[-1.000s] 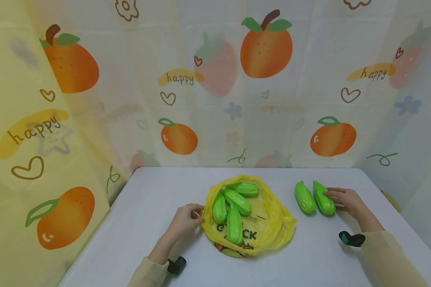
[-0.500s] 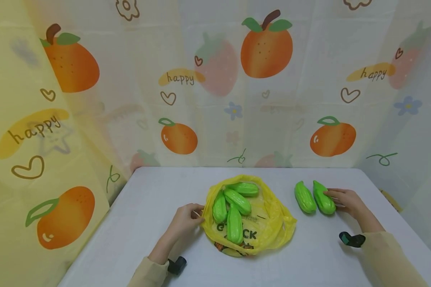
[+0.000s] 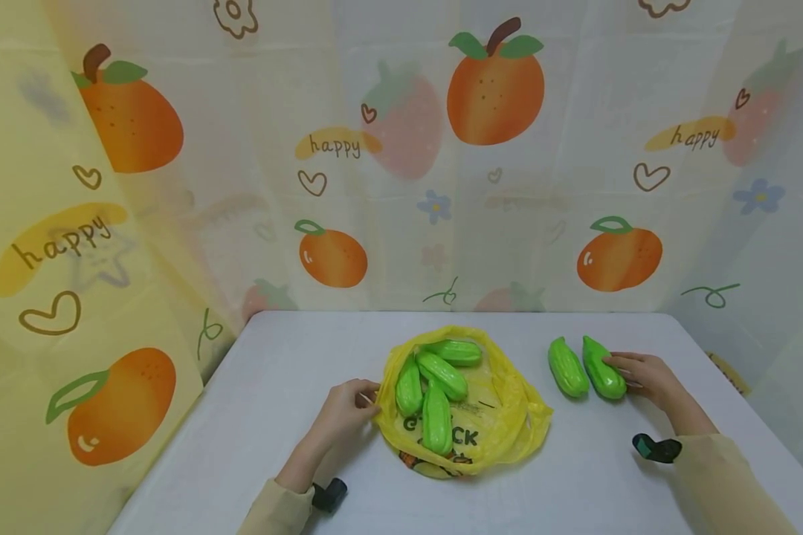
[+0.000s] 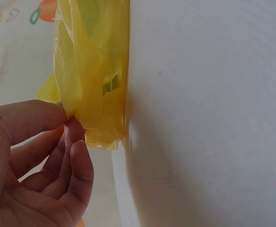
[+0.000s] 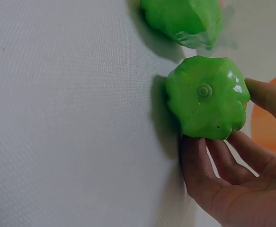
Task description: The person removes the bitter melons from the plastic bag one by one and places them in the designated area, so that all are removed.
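Note:
My left hand [image 3: 349,407] pinches the left rim of a yellow plastic bag [image 3: 508,438] between thumb and fingers. The left wrist view shows the thin film of the bag [image 4: 93,80] bunched at the fingertips. Several glossy green ridged gourds [image 3: 444,375] lie in the bag's wide mouth. To its right, two more lie on the table. My right hand [image 3: 649,375] holds the nearer of them, a green ridged gourd [image 3: 601,370], from its right side. In the right wrist view, the blunt end of this gourd [image 5: 206,99] faces the camera, with fingers on two sides.
The other loose gourd [image 3: 567,369] lies just left of the held one, almost parallel to it. A white cloth covers the table [image 3: 294,342]. A fruit-printed curtain [image 3: 401,245] stands behind the table's back edge and along the sides.

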A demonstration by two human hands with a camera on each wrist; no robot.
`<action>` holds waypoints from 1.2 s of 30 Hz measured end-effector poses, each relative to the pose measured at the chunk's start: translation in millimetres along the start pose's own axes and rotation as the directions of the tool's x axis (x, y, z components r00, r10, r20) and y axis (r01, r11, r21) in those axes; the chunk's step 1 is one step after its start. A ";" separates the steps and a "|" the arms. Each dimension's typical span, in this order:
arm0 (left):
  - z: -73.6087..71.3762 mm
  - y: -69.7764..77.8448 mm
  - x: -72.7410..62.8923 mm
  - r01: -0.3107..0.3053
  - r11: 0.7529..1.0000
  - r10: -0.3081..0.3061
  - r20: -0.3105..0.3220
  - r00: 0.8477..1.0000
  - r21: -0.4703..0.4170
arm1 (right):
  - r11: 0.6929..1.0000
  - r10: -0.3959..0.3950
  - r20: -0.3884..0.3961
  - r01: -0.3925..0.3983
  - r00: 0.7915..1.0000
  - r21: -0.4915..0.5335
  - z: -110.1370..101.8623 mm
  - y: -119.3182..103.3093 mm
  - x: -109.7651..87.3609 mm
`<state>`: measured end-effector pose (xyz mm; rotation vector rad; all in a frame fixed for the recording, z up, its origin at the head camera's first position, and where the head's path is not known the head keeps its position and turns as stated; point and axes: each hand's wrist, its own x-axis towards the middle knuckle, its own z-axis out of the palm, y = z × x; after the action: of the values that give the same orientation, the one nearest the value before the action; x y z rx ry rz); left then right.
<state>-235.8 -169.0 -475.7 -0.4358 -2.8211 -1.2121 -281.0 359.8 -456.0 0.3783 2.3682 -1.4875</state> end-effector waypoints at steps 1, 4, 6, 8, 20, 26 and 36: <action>0.1 -0.1 0.1 0.001 1.000 -0.001 0.000 1.000 0.002 | 1.000 -0.004 0.001 0.004 1.000 -0.001 0.0 -0.2 -0.2; 0.1 -0.3 0.4 0.009 1.000 -0.009 0.000 1.000 0.002 | 1.000 -0.014 0.006 0.014 1.000 -0.015 0.7 0.5 -0.4; -0.1 -0.2 0.4 0.001 1.000 -0.001 0.000 1.000 0.003 | 0.999 -0.020 0.008 0.020 1.000 -0.028 1.0 1.5 -0.2; -0.5 0.2 0.2 0.001 1.000 -0.001 0.001 1.000 0.001 | 0.999 -0.021 0.011 0.022 1.000 -0.037 1.4 1.9 -0.2; -1.3 1.9 0.2 0.004 1.000 -0.004 0.009 1.000 0.001 | 1.000 -0.011 0.014 0.011 1.000 -0.026 0.5 2.0 1.3; -1.5 2.0 0.1 0.003 1.000 -0.003 0.010 1.000 0.005 | 0.999 -0.027 0.022 0.028 0.999 -0.028 -1.4 3.1 1.1; -1.9 3.0 -0.2 0.003 1.000 -0.003 0.009 1.000 0.002 | 0.999 -0.046 0.023 0.045 0.999 0.007 -6.3 8.1 -1.6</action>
<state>-235.0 -168.5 -472.3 -0.4387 -2.8311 -1.2115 -277.2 368.9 -459.5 0.3093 2.3699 -1.5117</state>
